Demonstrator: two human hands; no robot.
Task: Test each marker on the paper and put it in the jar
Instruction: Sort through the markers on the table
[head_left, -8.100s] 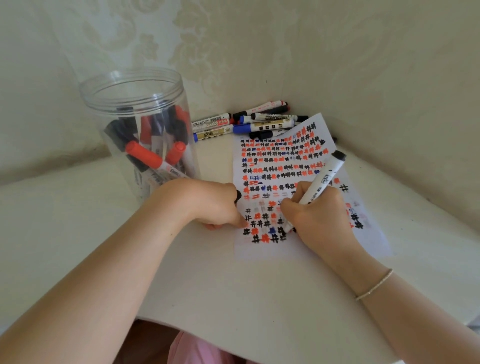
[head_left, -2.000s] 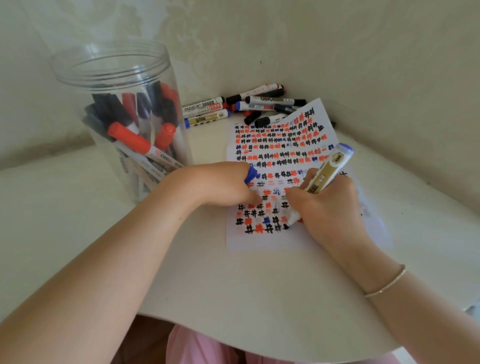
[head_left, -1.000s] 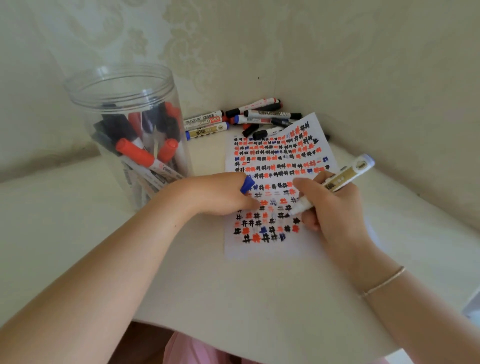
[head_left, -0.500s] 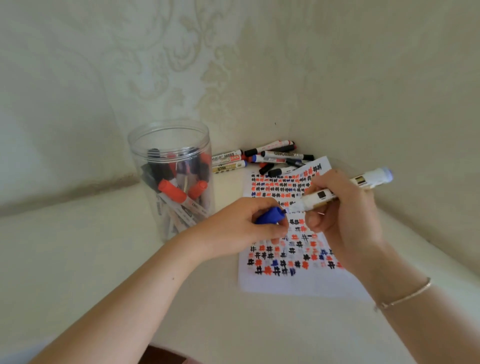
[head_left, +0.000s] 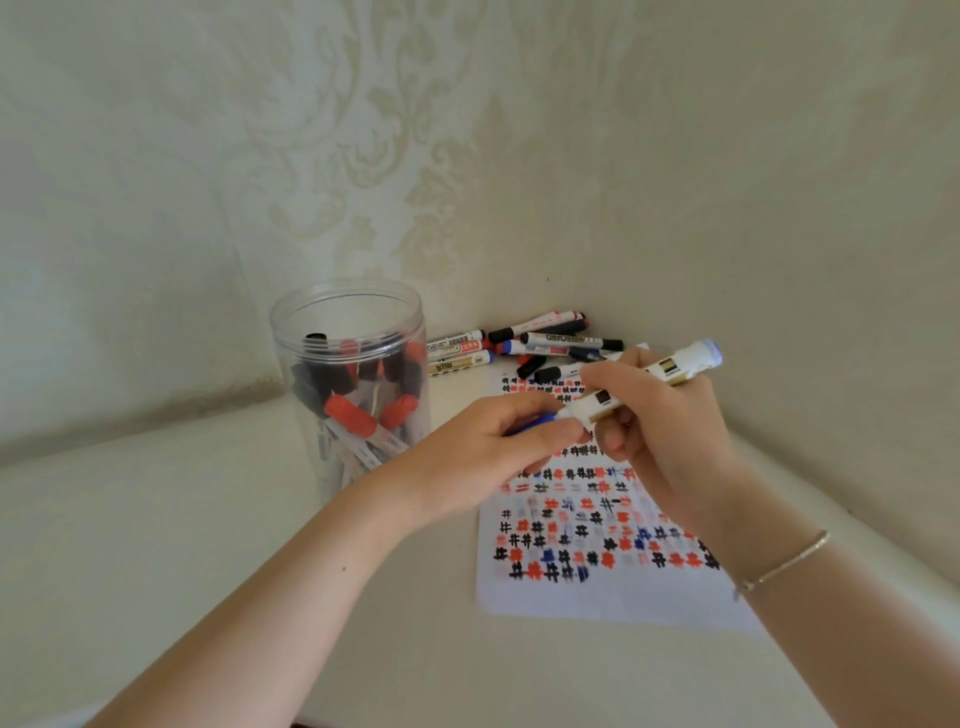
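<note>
My right hand (head_left: 660, 431) grips a white and gold marker (head_left: 675, 370) with a blue end, held level above the paper (head_left: 597, 592). My left hand (head_left: 483, 457) pinches its blue cap (head_left: 535, 422), which sits on the marker's tip. The paper lies flat and is covered with rows of red, black and blue marks. A clear plastic jar (head_left: 353, 384) stands open to the left, holding several red and black capped markers. A pile of loose markers (head_left: 530, 345) lies at the back corner, behind the paper.
The cream table (head_left: 182, 545) fits into a corner between two patterned walls (head_left: 779, 208). A thin bracelet (head_left: 779, 566) circles my right wrist. The table's front edge runs along the bottom of the view.
The marker has lifted off the paper and turned level. My left hand has brought the blue cap onto its tip. The view has tilted up toward the wall.
</note>
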